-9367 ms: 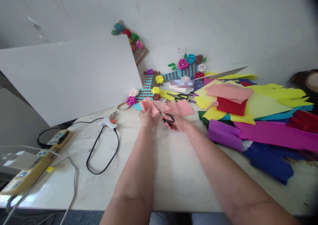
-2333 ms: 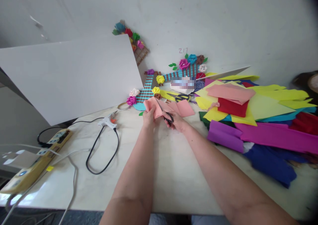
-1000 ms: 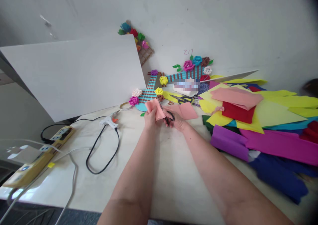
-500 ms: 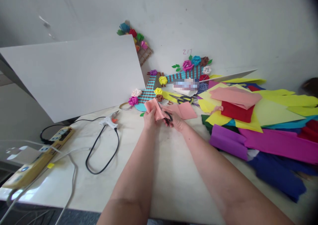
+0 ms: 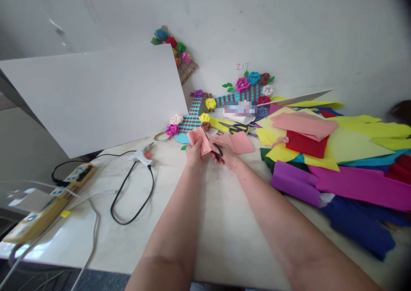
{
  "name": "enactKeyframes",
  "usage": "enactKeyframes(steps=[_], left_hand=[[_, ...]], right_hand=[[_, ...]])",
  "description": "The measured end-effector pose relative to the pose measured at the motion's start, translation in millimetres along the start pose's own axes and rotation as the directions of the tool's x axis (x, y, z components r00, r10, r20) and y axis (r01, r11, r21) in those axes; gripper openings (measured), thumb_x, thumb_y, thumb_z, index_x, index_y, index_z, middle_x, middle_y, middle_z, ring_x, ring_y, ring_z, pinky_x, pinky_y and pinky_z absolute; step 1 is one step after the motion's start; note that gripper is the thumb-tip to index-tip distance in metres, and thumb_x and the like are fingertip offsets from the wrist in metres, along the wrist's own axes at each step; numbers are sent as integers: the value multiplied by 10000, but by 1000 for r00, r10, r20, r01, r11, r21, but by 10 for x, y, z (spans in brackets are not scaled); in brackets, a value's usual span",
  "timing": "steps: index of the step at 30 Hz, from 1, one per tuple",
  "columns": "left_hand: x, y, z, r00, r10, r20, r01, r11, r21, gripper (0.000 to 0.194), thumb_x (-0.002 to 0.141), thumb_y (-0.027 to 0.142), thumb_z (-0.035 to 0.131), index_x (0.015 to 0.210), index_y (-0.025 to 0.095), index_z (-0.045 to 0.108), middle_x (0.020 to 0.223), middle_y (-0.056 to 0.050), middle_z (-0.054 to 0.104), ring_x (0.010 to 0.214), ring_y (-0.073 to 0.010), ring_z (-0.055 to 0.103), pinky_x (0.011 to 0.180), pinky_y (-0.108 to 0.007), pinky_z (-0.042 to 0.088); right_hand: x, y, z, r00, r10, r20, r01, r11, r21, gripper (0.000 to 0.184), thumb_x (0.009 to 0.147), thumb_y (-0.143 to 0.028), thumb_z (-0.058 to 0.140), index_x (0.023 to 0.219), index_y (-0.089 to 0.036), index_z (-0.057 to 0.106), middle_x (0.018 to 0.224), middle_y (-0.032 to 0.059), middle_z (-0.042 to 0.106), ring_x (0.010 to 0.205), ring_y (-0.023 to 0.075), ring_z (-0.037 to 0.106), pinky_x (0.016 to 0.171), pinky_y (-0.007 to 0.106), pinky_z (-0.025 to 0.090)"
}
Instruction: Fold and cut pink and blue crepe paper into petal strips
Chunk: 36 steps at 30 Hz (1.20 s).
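My left hand [image 5: 193,153] is closed on a folded piece of salmon-pink crepe paper [image 5: 203,144], held just above the table. My right hand [image 5: 227,155] grips a pair of black-handled scissors [image 5: 218,150], fingers wrapped round the loops. The blades lie at the paper's right part, partly hidden by it. Another salmon-pink sheet [image 5: 243,143] lies flat on the table behind my right hand. Just beyond the paper sit blue-and-brown woven pieces [image 5: 193,119] with crepe paper flowers, among them a yellow one [image 5: 204,119].
A white glue gun [image 5: 141,157] with a looped black cord lies left of my hands, near a yellow power strip [image 5: 72,184]. Stacked coloured paper [image 5: 356,145] covers the right side. A second pair of scissors [image 5: 238,128] and a white board [image 5: 105,102] stand farther back.
Hardly anything differs. Both hands stay in place with the paper and the scissors; only a very slight shift shows at the paper and the right-hand fingers.
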<state>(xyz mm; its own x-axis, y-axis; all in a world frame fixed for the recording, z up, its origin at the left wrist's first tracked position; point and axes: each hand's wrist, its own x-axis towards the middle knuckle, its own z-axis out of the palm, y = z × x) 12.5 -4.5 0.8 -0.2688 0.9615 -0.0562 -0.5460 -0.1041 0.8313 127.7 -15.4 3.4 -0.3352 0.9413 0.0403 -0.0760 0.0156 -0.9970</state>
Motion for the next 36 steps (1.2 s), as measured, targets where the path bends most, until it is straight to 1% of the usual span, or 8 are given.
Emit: enactKeyframes(steps=[5,9,13,19,23,29,32,36], left_hand=[[-17,15,10,1000,8,-2,-8,1000,7,155,694,261,626,678,119,566,586,-82,611,504,-191,606,541,-335,500],[-31,23,12,1000,-6,-17,6,1000,7,159,688,267,641,677,126,568,584,-72,607,529,-188,615,556,-321,505],[-10,8,1,1000,-14,5,14,1000,7,150,692,267,632,677,131,571,580,-73,609,512,-194,612,532,-326,504],[41,-19,-17,998,7,-55,-6,1000,15,192,650,270,673,690,120,559,581,-80,614,503,-196,611,512,-317,498],[65,-27,-33,999,12,-40,-11,1000,18,213,646,287,671,699,117,555,585,-86,616,485,-197,605,498,-322,494],[106,-56,-68,1000,12,-24,-11,999,40,247,626,311,686,727,121,565,628,-77,629,530,-186,618,535,-305,496],[98,-56,-70,1000,16,-19,-15,1000,19,249,632,312,681,737,115,569,651,-87,632,539,-199,624,546,-325,497],[75,-37,-57,1000,13,13,-13,1000,4,230,657,302,658,745,111,566,622,-89,626,515,-204,613,528,-341,494]], right_hand=[[-14,-17,7,1000,9,-1,-9,1000,14,405,651,-557,627,680,-176,494,494,-52,491,344,48,428,254,147,200],[-14,-9,-2,1000,4,6,-4,1000,9,406,654,-558,624,708,-174,502,501,-54,487,344,43,425,257,141,202],[-2,8,-13,999,-23,29,22,1000,1,394,669,-550,614,707,-177,494,498,-56,484,345,44,423,251,139,202],[6,12,-11,1000,12,3,-12,1000,-20,381,676,-530,618,659,-176,480,495,-52,483,345,43,418,249,146,202],[27,35,-8,1000,16,-16,-16,1000,-25,368,689,-527,610,675,-177,499,490,-55,474,339,42,412,250,147,195],[61,76,-13,999,37,-32,-38,999,-35,366,675,-525,629,733,-176,535,480,-63,472,329,43,404,261,147,183],[65,76,-10,999,35,-37,-36,999,-26,379,664,-530,637,748,-174,539,473,-66,469,321,44,394,259,154,176],[54,55,4,999,22,-33,-23,999,-24,363,672,-522,629,758,-182,536,468,-69,470,318,45,396,259,153,171]])
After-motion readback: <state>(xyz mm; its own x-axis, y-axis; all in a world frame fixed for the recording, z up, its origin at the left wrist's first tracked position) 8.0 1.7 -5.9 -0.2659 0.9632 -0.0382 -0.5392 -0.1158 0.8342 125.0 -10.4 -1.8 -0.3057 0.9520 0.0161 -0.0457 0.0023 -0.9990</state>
